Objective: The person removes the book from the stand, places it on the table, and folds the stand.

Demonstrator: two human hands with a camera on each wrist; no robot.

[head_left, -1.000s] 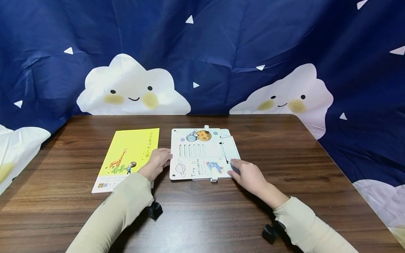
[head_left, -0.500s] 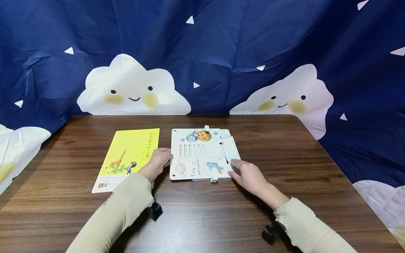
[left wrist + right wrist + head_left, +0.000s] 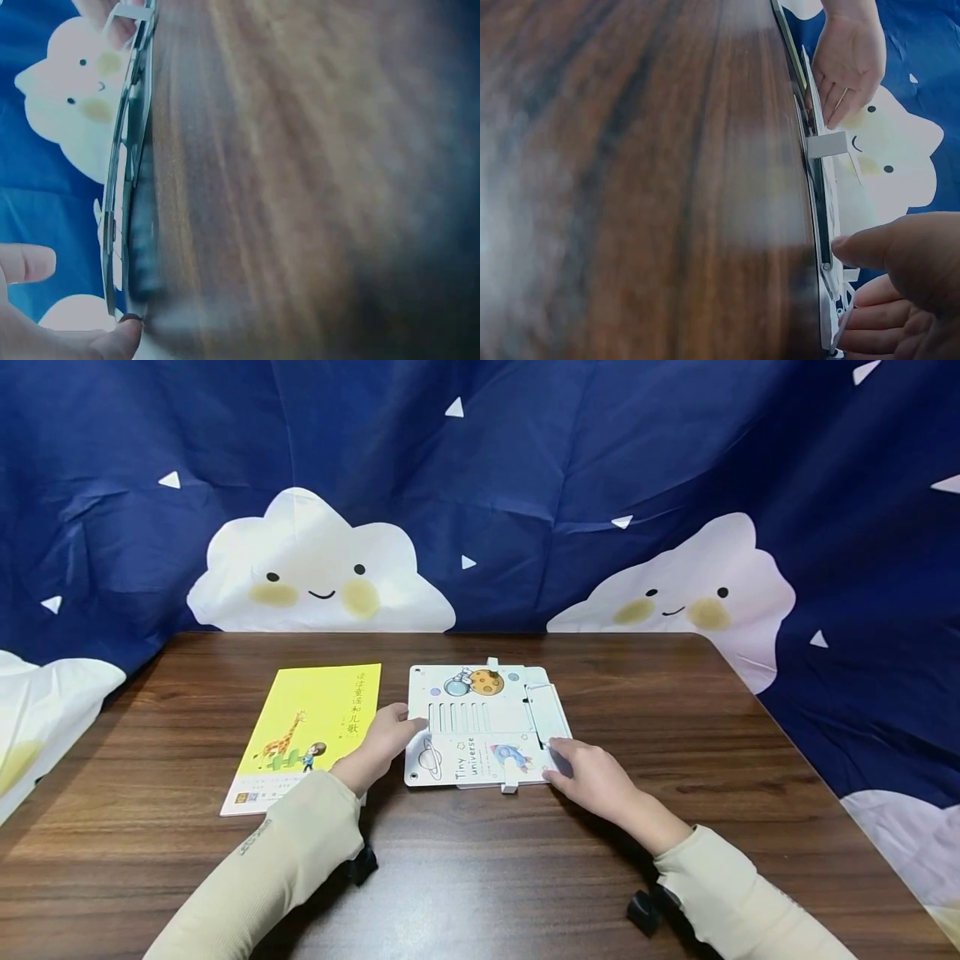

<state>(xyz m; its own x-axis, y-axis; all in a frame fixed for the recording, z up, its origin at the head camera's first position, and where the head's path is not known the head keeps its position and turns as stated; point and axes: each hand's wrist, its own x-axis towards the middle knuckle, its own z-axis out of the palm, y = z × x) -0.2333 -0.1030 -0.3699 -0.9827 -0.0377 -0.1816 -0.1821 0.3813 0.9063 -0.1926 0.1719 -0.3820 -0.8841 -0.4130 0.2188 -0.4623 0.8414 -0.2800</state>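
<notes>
A white folding book stand (image 3: 480,718), printed with planets and "Tiny universe", lies flat on the table. My left hand (image 3: 382,742) is at its left edge, the thumb spread over the white board. In the left wrist view that thumb (image 3: 28,263) stands apart from the stand, while a fingertip (image 3: 126,336) touches its edge. At the stand's right end, my right hand (image 3: 600,781) pinches the near corner. Its thumb (image 3: 870,246) presses the edge in the right wrist view, with curled fingers (image 3: 877,319) beside the end.
A yellow book (image 3: 318,718) with a giraffe on its cover lies left of the stand, partly under my left forearm. The brown wooden table (image 3: 480,877) ends at a blue cloth (image 3: 510,468) with white clouds.
My left hand has loosened from the stand's left edge, its thumb rising and spreading over the board. The right hand and the stand keep their places.
</notes>
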